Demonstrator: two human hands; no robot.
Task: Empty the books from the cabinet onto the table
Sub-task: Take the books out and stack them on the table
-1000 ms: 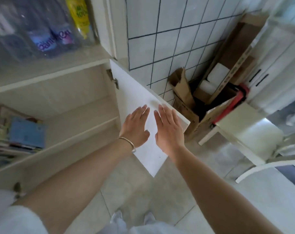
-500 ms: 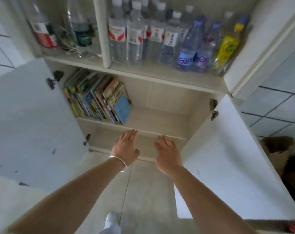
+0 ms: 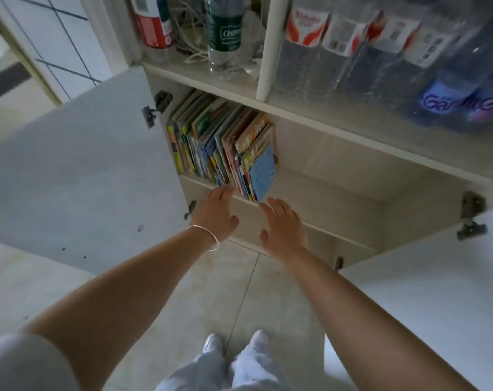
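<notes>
Books [image 3: 222,148] stand packed at the left end of the cabinet [image 3: 338,165] shelf; left hand [image 3: 215,213] and right hand [image 3: 282,225] reach beneath them, each grip spread, holding nothing.

A home: tiled wall [image 3: 62,49], cabinet [image 3: 338,153] storing bottled water [image 3: 462,88].

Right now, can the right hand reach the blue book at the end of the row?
Probably yes: both cabinet doors stand open, and the right hand, fingers straight, is just below the blue book with nothing between.

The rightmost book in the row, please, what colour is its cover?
Light blue, seen in the head view.
</notes>
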